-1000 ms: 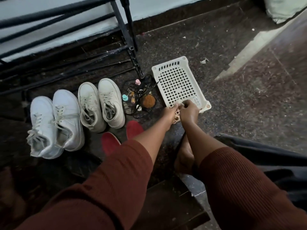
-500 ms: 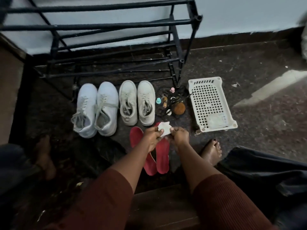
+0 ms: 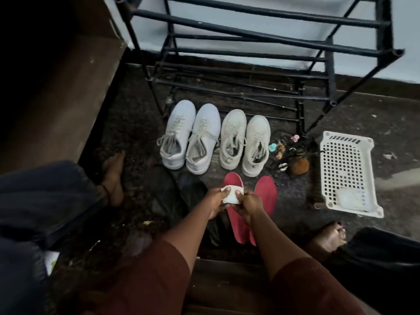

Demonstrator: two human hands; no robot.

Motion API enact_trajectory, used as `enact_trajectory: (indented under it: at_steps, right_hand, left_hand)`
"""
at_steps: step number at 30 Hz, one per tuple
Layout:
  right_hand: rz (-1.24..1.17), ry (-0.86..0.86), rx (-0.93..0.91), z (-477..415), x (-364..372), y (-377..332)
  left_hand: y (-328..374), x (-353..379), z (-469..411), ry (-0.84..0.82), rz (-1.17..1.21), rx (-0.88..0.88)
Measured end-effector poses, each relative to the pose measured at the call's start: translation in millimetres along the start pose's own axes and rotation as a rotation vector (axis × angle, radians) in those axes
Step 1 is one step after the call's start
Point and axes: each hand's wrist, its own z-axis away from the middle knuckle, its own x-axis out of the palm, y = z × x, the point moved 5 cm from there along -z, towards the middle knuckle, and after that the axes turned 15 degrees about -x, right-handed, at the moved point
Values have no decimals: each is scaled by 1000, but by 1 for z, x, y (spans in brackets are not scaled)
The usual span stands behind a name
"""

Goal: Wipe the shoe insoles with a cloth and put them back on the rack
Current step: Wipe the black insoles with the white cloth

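In the head view, a white cloth (image 3: 231,195) is pinched by the left hand (image 3: 214,202) and right hand (image 3: 248,204) at lower centre, just over two red insoles (image 3: 267,194) laid on the floor. Wiping is judged about to begin: the cloth must be pressed along one insole while it is steadied.

text: 0 readable | shoes (image 3: 191,137), basket (image 3: 345,136): no legible marks, perhaps blur

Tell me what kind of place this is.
Probably a home entryway or room corner: a black metal shoe rack against a pale wall, two pairs of white sneakers on the dark floor, a white plastic basket nearby.
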Motion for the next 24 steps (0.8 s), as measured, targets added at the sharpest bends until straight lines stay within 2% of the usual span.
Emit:
enact_trajectory:
  at_steps: [3, 6, 11, 15, 20, 24]
  right_hand:
    - [110, -7, 14, -2, 15, 16]
    - [258, -39, 9, 0, 30, 32]
    - [200, -42, -35, 7, 58, 47]
    - [224, -84, -73, 6, 67, 52]
    - [59, -99, 12, 6, 60, 52]
    - [32, -105, 32, 6, 49, 56]
  left_hand:
    - [-9, -31, -10, 153, -39, 37]
    - [-16, -56, -21, 212, -110, 66]
    - [-18, -95, -28, 377, -114, 53]
    - [-29, -126, -30, 486, 130, -50]
    - [-56, -175, -25, 823, 120, -220]
    - [-84, -191, -72, 770, 114, -264]
